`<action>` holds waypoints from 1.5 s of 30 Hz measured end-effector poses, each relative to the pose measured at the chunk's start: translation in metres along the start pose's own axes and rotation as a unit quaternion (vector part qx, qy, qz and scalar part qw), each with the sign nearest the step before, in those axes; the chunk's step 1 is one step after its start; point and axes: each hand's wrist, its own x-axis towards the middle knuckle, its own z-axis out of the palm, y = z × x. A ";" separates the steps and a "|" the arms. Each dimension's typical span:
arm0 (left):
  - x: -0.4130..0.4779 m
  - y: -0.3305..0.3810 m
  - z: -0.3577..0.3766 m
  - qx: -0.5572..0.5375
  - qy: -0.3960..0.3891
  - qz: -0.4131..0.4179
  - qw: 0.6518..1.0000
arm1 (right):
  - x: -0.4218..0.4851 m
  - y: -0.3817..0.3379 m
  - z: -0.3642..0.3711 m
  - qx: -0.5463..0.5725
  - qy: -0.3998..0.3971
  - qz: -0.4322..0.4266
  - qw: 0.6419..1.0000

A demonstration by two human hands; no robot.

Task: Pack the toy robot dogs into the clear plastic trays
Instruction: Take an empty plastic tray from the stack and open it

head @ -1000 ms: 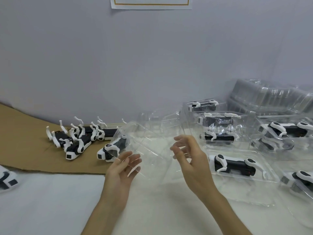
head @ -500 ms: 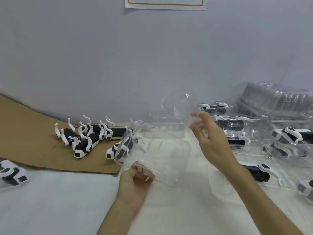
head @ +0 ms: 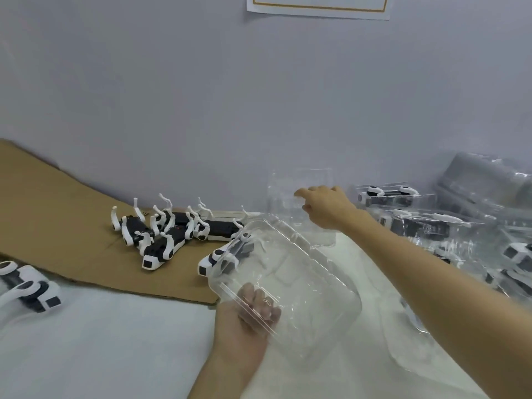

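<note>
The left hand [head: 248, 319], low in the centre of the frame, is seen with its fingers curled round the near rim of a clear plastic tray [head: 290, 286], which is gripped and held tilted above the white table [head: 100, 347]. No toy is seen inside this tray. Just beyond its upper left corner, and partly seen through the plastic, one toy robot dog [head: 214, 259] is lying at the edge of a brown cardboard sheet [head: 51, 226].

The right hand [head: 326, 208] is stretched out to the centre right, where an upright clear tray [head: 288, 182] is pinched between the thumb and curled fingers close to the grey wall [head: 259, 96].

Left of centre, a cluster of toy dogs [head: 161, 234] is lying on the cardboard, legs pointing upward. Another dog [head: 28, 289] is found at the lower left edge, on the table. Along the right side, packed trays [head: 414, 223] holding black-and-white dogs are spread out, and a stack of clear trays [head: 489, 185] is leaning at the far right. A further clear tray [head: 408, 347] is lying beneath the right forearm. A bordered paper sheet [head: 316, 8] is fixed at the top of the wall.
</note>
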 end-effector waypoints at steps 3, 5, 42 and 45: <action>0.003 -0.001 0.000 0.005 0.006 -0.003 1.000 | 0.008 0.003 0.015 -0.030 -0.065 0.012 0.997; 0.004 0.000 -0.001 0.011 0.009 -0.004 1.000 | 0.011 0.006 0.021 -0.017 -0.046 0.019 0.999; 0.008 -0.001 -0.007 0.041 -0.005 0.023 0.999 | -0.140 -0.026 -0.049 0.568 -0.036 0.047 0.821; 0.004 -0.002 -0.003 0.057 -0.025 0.032 0.998 | -0.181 -0.031 -0.033 0.568 -0.023 0.101 0.817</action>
